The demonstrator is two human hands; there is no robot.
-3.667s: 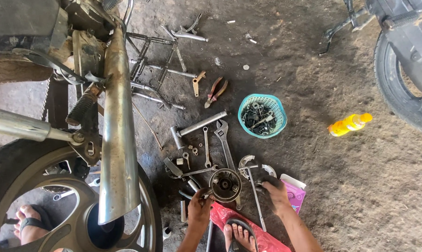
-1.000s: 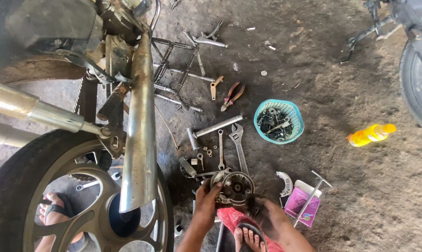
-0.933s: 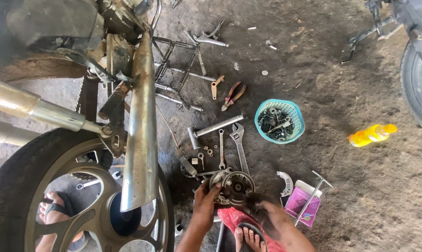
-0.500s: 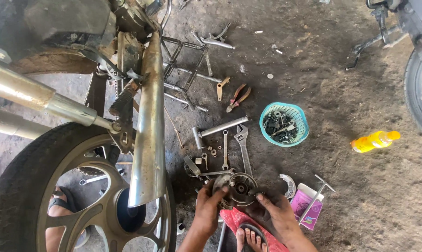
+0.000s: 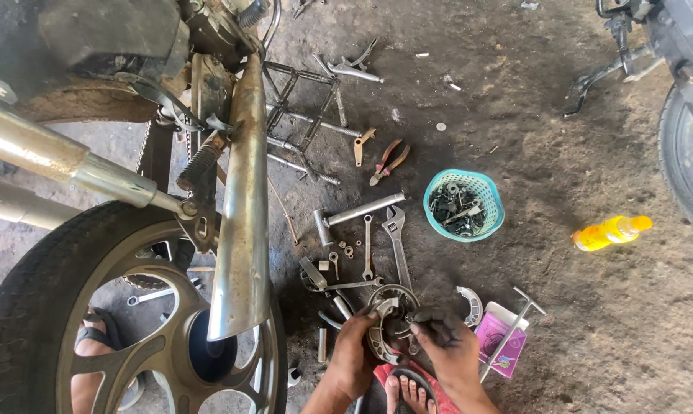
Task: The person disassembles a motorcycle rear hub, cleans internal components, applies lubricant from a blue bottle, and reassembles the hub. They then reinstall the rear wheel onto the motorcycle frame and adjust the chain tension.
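A: Start close in. What are the hands on?

B: Both grip the round grey metal brake plate (image 5: pixel 392 322), which sits low on the dirt floor (image 5: pixel 591 337) just above a bare foot in a red sandal (image 5: pixel 407 391). The left hand (image 5: pixel 354 356) is closed around its left rim; the right hand (image 5: pixel 446 345) is pinched shut on the right side, fingers over the centre.

A: How should that grip be handled?

B: I'd judge the left hand ought to steady the rim while the right works the small parts. Greasy fingers slip, so keep the plate low, braced near the foot, and don't tilt it.

A: What lies just beside it?

B: A curved grey brake shoe (image 5: pixel 471 305) to the right, then a pink-and-white carton (image 5: pixel 501 341) with a slim T-handle wrench (image 5: pixel 515 326) across it. Loose nuts and spanners (image 5: pixel 368 247) lie just above; keep elbows off them.

A: Further out?

B: A teal plastic basket of small metal parts (image 5: pixel 463 204), orange-handled pliers (image 5: pixel 388 161), a yellow plastic bottle (image 5: pixel 611 231) well to the right. On the left stand a motorcycle's chrome exhaust pipe (image 5: pixel 243 207) and black rear tyre (image 5: pixel 47 276).
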